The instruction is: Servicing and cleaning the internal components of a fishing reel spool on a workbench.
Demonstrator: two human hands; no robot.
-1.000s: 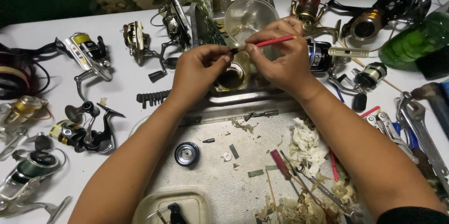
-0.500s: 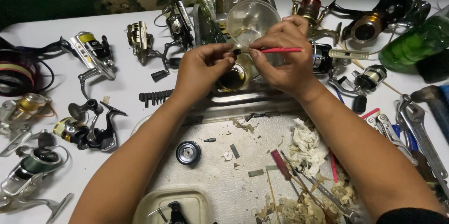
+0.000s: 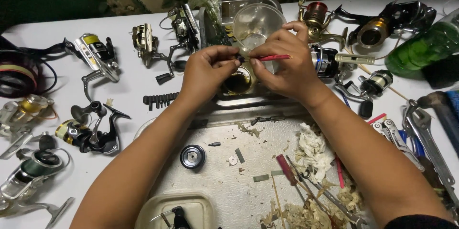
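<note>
Reels (image 3: pixel 98 57) crowd the frame's left and top; mid-frame, our right hand (image 3: pixel 287 64) pinches a red brush (image 3: pixel 270 58), its tip meeting a small part pinched in our left hand (image 3: pixel 208 69).

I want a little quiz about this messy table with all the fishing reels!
1. True or false: the right hand holds a thin red tool.
2. What lies on the metal tray between the forearms? A) a round black spool B) a banana C) a phone
3. Fill in: at the table's far right lies a ____ bottle.

Key: 1 true: the red tool is pinched in the right hand, its tip meeting a small part pinched by the left hand. 2 A. 3 green.
</note>
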